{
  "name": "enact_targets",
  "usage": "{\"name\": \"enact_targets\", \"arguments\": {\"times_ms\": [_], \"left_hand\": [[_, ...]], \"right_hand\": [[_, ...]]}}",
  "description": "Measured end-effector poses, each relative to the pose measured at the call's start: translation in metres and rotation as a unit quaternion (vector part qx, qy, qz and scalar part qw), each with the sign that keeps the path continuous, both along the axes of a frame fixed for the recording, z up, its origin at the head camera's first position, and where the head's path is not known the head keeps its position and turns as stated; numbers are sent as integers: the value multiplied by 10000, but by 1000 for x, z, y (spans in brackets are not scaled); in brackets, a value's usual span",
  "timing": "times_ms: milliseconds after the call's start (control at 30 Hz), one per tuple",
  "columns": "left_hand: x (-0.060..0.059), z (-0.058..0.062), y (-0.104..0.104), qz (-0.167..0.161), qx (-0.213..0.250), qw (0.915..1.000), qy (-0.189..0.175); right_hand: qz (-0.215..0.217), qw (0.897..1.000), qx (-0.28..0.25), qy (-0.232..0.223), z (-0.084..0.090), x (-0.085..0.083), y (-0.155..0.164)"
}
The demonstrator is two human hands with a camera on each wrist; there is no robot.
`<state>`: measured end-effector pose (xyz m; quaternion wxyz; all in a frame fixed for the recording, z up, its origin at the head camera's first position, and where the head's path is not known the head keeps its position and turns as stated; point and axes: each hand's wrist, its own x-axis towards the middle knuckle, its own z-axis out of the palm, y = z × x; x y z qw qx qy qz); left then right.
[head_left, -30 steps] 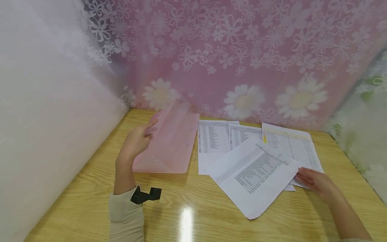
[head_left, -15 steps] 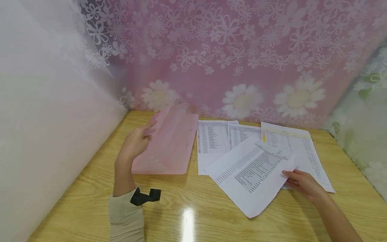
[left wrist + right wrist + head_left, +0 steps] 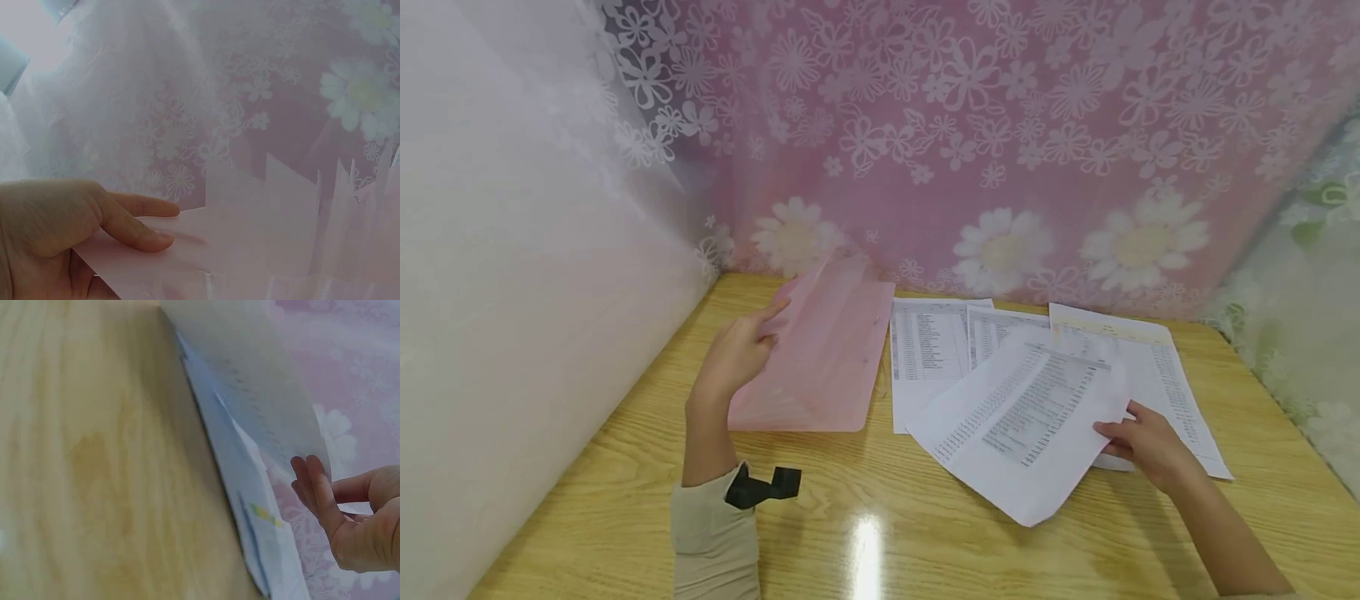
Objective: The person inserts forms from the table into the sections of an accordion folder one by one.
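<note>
A pink translucent file folder (image 3: pixel 842 358) lies at the left of the table, its inner flaps fanned apart. My left hand (image 3: pixel 737 354) pinches the folder's left edge; in the left wrist view, thumb and fingers (image 3: pixel 140 232) hold the pink sheet (image 3: pixel 250 250). On the right, my right hand (image 3: pixel 1153 450) pinches the edge of a printed sheet of paper (image 3: pixel 1037 417), which bends and is lifted at that side. The right wrist view shows this sheet (image 3: pixel 262 362) between the thumb and fingers of my right hand (image 3: pixel 359 515), raised above other papers.
Behind the lifted sheet lie other printed papers: one at the left (image 3: pixel 925 404), one in the middle (image 3: pixel 996 329) and a yellow-headed one (image 3: pixel 1157 392) at the right. A pink flowered cloth (image 3: pixel 910 208) rises behind the wooden table (image 3: pixel 805 550); a white wall (image 3: pixel 550 292) borders the left.
My right hand has moved left from the papers at the right and now lifts the top sheet, which bends upward. The yellow-headed paper's lower corner shows more. My left hand stays at the folder.
</note>
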<state>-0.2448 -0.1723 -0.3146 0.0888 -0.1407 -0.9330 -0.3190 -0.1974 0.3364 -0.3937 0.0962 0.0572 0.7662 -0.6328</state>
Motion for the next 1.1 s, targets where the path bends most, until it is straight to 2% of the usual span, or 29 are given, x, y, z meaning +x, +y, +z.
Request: {"name": "enact_targets", "arguments": {"times_ms": [167, 367, 667, 1100], "left_hand": [[0, 1, 0, 4, -16, 10000, -21], [0, 1, 1, -15, 29, 10000, -9], [1, 2, 1, 1, 29, 10000, -65], [2, 3, 2, 8, 53, 10000, -46]], "right_hand": [[47, 9982, -578, 117, 19, -4, 5], [207, 9907, -1288, 379, 34, -9, 7], [418, 9877, -1407, 538, 51, -18, -2], [539, 9865, -1425, 607, 67, -38, -30]]}}
